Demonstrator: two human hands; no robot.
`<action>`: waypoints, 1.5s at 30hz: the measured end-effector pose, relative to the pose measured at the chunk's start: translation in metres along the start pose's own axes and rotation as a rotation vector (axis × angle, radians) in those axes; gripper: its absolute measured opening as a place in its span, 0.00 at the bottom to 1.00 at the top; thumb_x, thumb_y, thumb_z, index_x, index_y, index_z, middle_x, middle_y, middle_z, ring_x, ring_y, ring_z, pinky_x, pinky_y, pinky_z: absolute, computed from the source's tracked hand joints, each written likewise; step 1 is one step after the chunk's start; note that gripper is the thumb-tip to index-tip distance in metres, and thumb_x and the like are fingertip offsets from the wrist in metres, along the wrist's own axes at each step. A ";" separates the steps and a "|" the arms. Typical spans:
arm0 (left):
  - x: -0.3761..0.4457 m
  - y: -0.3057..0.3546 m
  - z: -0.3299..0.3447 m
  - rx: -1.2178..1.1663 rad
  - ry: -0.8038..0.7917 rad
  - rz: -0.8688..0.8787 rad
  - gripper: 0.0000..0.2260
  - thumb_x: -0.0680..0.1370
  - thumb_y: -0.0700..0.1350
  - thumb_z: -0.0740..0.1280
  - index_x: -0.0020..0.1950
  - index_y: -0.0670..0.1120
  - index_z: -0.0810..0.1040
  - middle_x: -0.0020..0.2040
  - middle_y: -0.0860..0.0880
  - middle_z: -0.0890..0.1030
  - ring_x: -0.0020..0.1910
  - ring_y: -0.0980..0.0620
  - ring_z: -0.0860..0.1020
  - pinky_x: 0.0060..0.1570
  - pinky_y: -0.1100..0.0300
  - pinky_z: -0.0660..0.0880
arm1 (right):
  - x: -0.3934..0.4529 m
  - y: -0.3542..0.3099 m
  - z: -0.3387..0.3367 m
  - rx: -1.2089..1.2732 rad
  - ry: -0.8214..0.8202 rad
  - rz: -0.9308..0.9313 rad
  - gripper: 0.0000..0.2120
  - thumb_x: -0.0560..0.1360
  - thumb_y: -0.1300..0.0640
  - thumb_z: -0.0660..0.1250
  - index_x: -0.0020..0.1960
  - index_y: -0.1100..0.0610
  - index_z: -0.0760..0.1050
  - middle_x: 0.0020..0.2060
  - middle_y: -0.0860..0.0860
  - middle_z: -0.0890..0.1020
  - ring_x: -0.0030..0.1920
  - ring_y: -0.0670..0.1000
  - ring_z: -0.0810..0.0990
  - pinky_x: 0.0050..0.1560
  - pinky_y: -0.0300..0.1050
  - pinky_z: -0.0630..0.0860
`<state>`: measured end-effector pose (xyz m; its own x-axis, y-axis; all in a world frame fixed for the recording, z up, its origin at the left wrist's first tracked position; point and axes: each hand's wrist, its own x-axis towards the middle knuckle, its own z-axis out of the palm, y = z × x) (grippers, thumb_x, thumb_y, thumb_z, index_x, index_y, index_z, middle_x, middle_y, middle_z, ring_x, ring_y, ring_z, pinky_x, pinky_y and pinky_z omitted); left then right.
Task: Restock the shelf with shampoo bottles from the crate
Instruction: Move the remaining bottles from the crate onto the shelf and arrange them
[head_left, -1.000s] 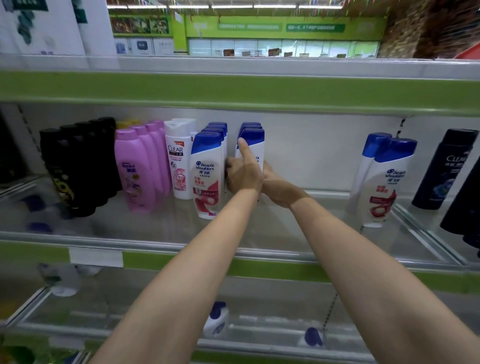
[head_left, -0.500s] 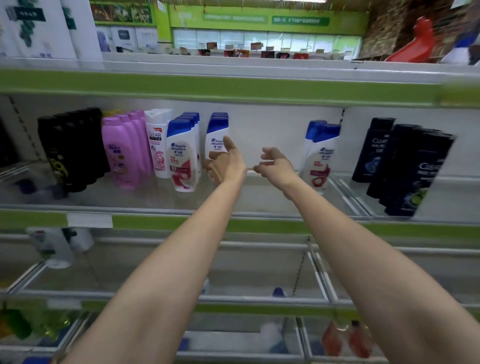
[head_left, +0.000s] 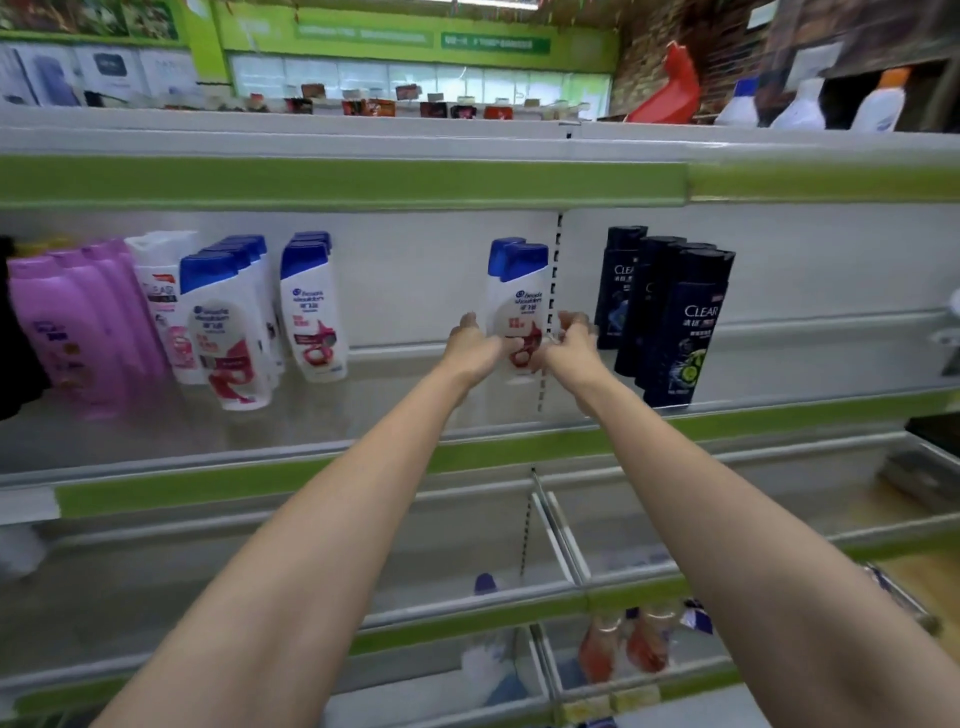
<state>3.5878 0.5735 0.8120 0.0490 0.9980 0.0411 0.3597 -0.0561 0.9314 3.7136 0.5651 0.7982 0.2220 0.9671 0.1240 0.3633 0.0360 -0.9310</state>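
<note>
Two white shampoo bottles with blue caps stand one behind the other on the middle shelf, next to the slotted upright. My left hand holds the front bottle's lower left side, thumb across its label. My right hand closes on its lower right side with curled fingers. More bottles of the same kind stand in two rows further left. The crate is out of view.
Purple bottles and a white Clear bottle fill the shelf's left end. Dark Clear bottles stand just right of my right hand. A bare stretch of shelf lies between the white rows and my hands. Lower shelves hold a few items.
Both hands left the white bottle row on the left, travelled right across the shelf, and now close on the front bottle of the right-hand pair. The view swung right too.
</note>
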 end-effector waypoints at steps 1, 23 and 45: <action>0.005 -0.002 0.002 -0.009 -0.025 0.000 0.37 0.74 0.45 0.70 0.77 0.42 0.53 0.75 0.42 0.61 0.72 0.44 0.64 0.68 0.54 0.63 | 0.006 0.001 0.002 0.033 -0.035 0.023 0.43 0.64 0.64 0.73 0.73 0.54 0.55 0.70 0.55 0.60 0.67 0.56 0.67 0.69 0.55 0.67; 0.002 -0.035 -0.075 -0.181 0.158 0.024 0.20 0.78 0.47 0.66 0.68 0.44 0.67 0.61 0.45 0.76 0.55 0.49 0.76 0.51 0.59 0.71 | 0.009 -0.030 0.099 0.267 -0.387 -0.087 0.23 0.69 0.75 0.62 0.58 0.54 0.64 0.42 0.55 0.75 0.42 0.52 0.73 0.40 0.45 0.70; -0.066 -0.056 -0.162 0.016 0.451 -0.186 0.18 0.77 0.36 0.58 0.67 0.37 0.69 0.66 0.38 0.73 0.65 0.41 0.71 0.63 0.54 0.68 | -0.037 -0.067 0.222 0.241 -0.345 -0.129 0.44 0.64 0.59 0.70 0.72 0.45 0.49 0.66 0.54 0.70 0.63 0.58 0.74 0.58 0.60 0.77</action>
<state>3.4140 0.5158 0.8157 -0.4247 0.9048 0.0298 0.3380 0.1279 0.9324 3.4804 0.5823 0.7794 -0.1417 0.9768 0.1605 0.1374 0.1800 -0.9740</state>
